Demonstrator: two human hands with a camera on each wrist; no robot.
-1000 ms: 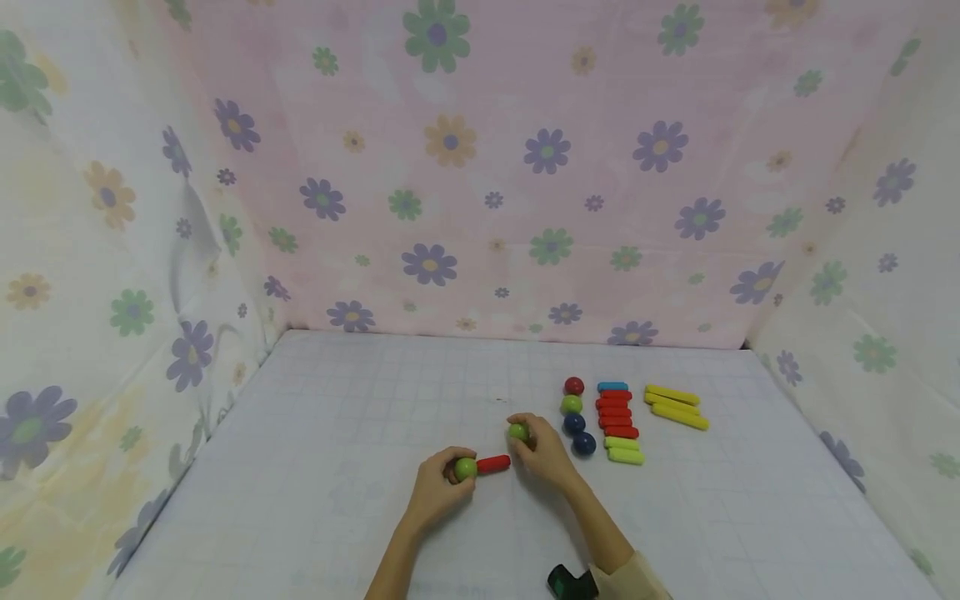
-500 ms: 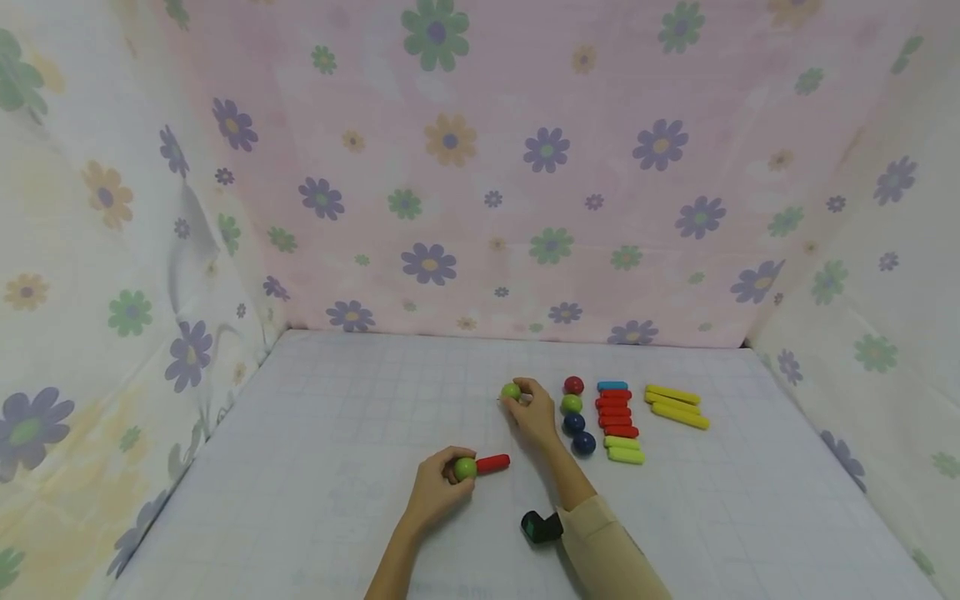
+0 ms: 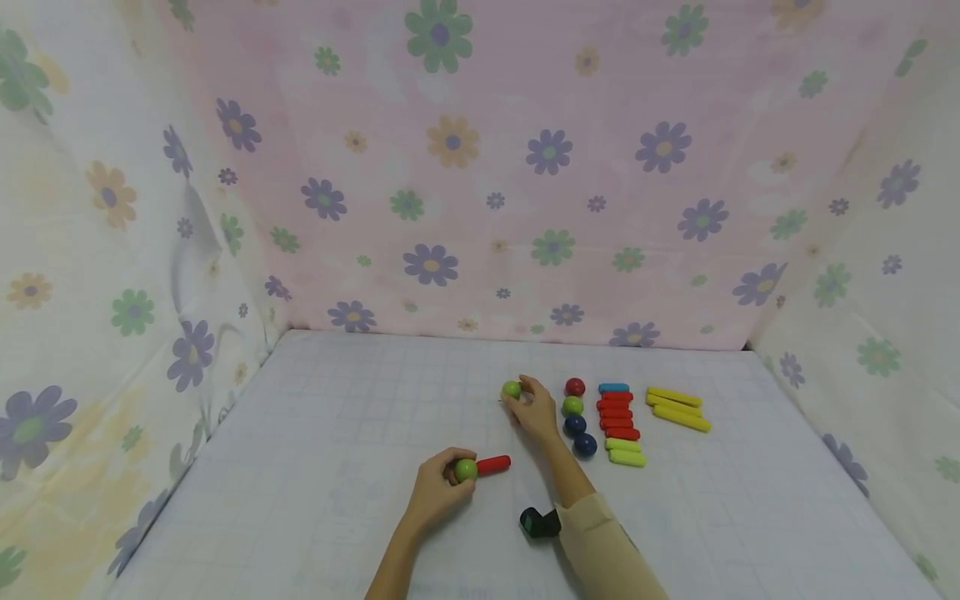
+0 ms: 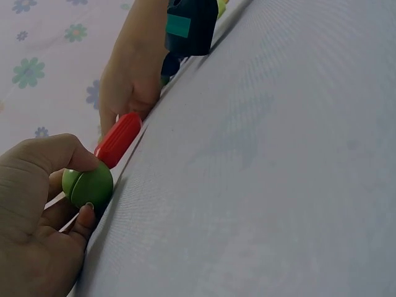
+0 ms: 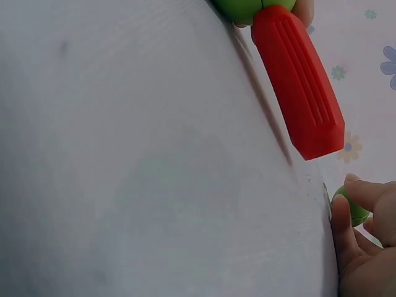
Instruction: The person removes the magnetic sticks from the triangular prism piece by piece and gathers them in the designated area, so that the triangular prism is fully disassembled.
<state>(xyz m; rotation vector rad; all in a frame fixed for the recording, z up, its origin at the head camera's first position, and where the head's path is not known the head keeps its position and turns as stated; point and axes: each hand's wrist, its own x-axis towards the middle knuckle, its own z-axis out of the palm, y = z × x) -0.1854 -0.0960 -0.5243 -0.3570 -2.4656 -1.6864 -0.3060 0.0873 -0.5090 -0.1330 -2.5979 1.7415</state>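
My left hand (image 3: 441, 485) pinches a green ball (image 4: 90, 185) with a groove round it, low over the table. A ridged red stick (image 5: 300, 83) juts out from that ball, pointing right in the head view. Farther back on the table, my right hand (image 3: 534, 408) pinches a second green ball (image 3: 511, 390) between thumb and fingers. In the right wrist view this second ball (image 5: 354, 207) is partly covered by the fingers, close to the white cloth.
Right of my right hand stands a column of balls: red (image 3: 575, 387), green (image 3: 573, 406) and two dark blue (image 3: 585, 445). Beside it lie short blue (image 3: 614, 388), red (image 3: 617, 414) and lime (image 3: 627, 458) sticks, then long yellow sticks (image 3: 681, 417). Flowered cloth walls enclose the table.
My right hand has carried its green ball away from me, from near the red stick to farther back, then stays almost still. The left hand keeps its place.
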